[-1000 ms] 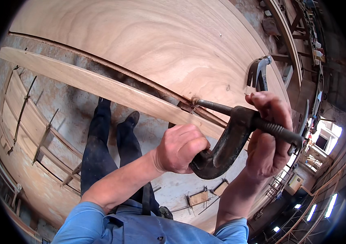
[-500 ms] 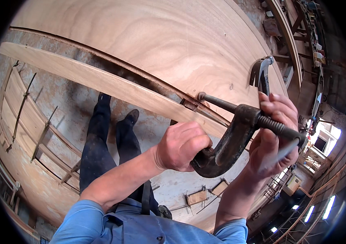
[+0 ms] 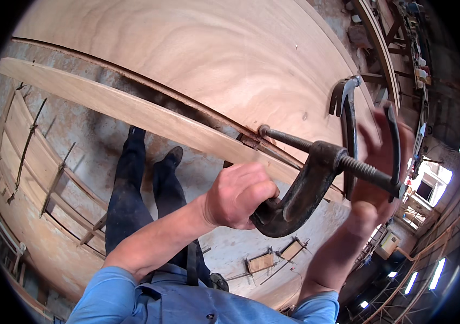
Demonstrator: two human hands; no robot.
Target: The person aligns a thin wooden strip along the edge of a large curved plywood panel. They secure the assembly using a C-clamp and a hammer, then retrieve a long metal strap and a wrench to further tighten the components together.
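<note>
My left hand (image 3: 242,195) is closed around the lower end of a dark iron C-clamp (image 3: 295,208), which it holds near the edge of a broad wooden panel (image 3: 230,59). The clamp's threaded screw (image 3: 289,137) runs across the picture, its tip over the panel's edge. At the screw's outer end a curved dark turning handle (image 3: 394,143) stands up. Just behind this handle is my right hand (image 3: 375,162), its fingers smeared by motion, so its grip does not show. A claw hammer (image 3: 351,127) lies on the panel's right side, its handle partly behind the screw.
A long pale wooden board (image 3: 105,102) runs along the panel's near side, with a gap between them. Clamped wooden strips (image 3: 41,156) lie at left on the floor. Small clamped pieces (image 3: 261,263) lie below the clamp. Timber beams (image 3: 381,48) stand at far right.
My right hand has moved up and away from the screw, and the turning handle has swung from pointing down to pointing up. My left hand and the clamp have barely shifted.
</note>
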